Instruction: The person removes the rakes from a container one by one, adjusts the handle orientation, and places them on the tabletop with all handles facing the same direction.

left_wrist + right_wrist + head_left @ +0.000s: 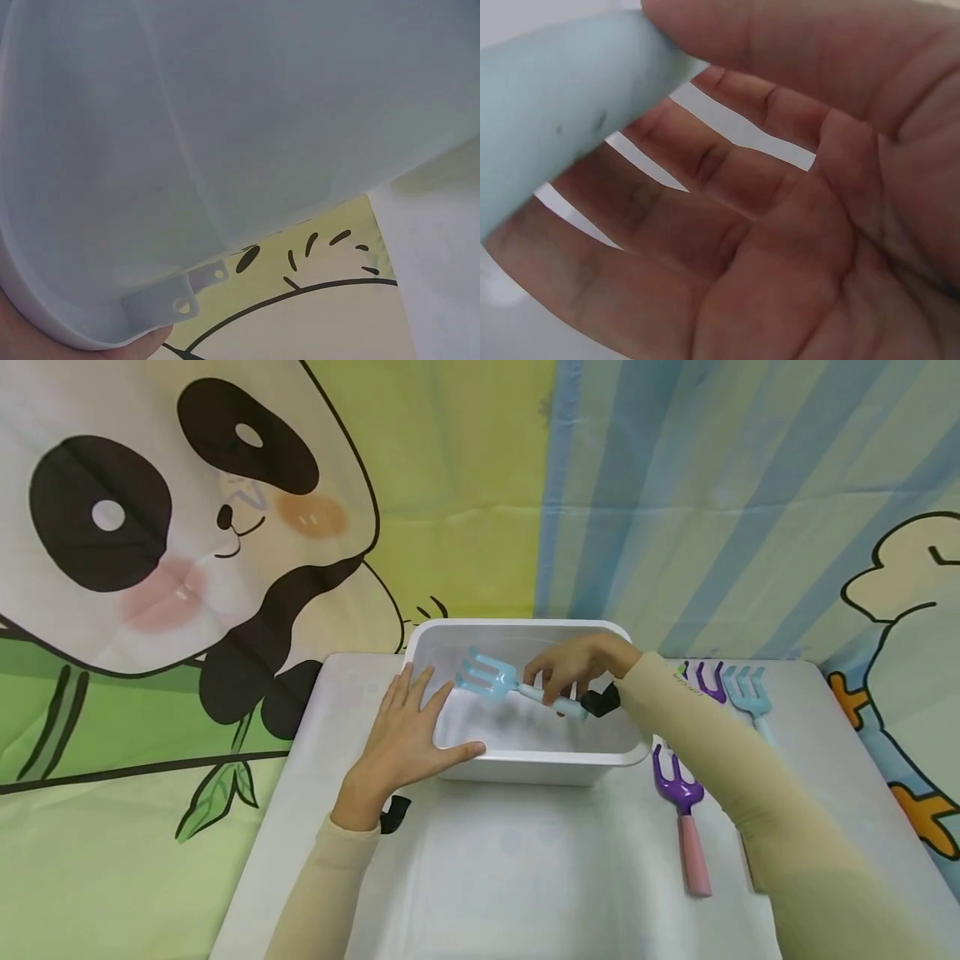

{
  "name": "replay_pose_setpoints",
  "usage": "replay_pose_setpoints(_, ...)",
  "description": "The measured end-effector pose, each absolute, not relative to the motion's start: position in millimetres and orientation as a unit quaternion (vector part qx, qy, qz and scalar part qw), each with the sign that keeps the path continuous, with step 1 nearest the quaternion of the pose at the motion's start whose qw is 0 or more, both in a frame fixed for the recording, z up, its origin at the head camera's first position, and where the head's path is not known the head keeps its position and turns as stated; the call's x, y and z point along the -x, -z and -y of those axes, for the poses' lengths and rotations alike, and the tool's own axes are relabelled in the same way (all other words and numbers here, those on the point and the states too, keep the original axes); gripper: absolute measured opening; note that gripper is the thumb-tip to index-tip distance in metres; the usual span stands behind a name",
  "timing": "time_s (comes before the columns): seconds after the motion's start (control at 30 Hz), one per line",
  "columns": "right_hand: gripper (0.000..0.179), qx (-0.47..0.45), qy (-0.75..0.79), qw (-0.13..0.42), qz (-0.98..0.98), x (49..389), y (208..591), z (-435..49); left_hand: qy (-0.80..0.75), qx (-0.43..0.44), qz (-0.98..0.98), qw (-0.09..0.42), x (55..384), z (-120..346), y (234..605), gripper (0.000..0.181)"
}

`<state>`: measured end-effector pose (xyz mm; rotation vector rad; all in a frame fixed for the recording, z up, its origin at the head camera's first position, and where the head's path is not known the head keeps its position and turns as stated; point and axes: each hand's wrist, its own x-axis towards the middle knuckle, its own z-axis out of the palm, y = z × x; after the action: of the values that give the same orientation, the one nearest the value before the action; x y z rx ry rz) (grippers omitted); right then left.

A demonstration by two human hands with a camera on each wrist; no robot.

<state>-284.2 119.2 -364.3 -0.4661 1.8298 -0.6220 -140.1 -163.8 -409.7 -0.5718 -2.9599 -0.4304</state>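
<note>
My right hand reaches inside a white plastic bin and pinches the handle of a light blue hand fork. The fork's tines point left, toward my other hand. In the right wrist view, the pale blue handle lies between the thumb and the fingers. My left hand rests with fingers spread at the bin's left end, its thumb over the front rim. The left wrist view is mostly filled by the bin's wall, with part of the hand at the rim in the lower left corner.
A purple hand fork with a pink handle lies on the white table, right of the bin. Beyond it are another light blue fork and a purple fork, partly behind the right sleeve. A printed cloth backdrop hangs behind the table.
</note>
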Motion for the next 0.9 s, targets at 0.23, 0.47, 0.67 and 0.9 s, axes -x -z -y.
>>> replay_pose_setpoints(0.23,0.039,0.241,0.281,0.520,-0.770,272,331,-141,0.136,0.187,0.972,0.050,141,166,411,0.110)
replay_pose_setpoints(0.47,0.036,0.257,0.323,0.488,-0.769,255,310,-165,0.135,0.188,0.971,0.053,141,165,411,0.110)
replay_pose_setpoints(0.67,0.039,0.256,0.354,0.445,-0.782,234,301,-195,0.138,0.192,0.970,0.055,140,165,410,0.109)
replay_pose_setpoints(0.9,0.041,0.246,0.392,0.401,-0.791,204,305,-238,0.142,0.193,0.969,0.050,140,164,410,0.109)
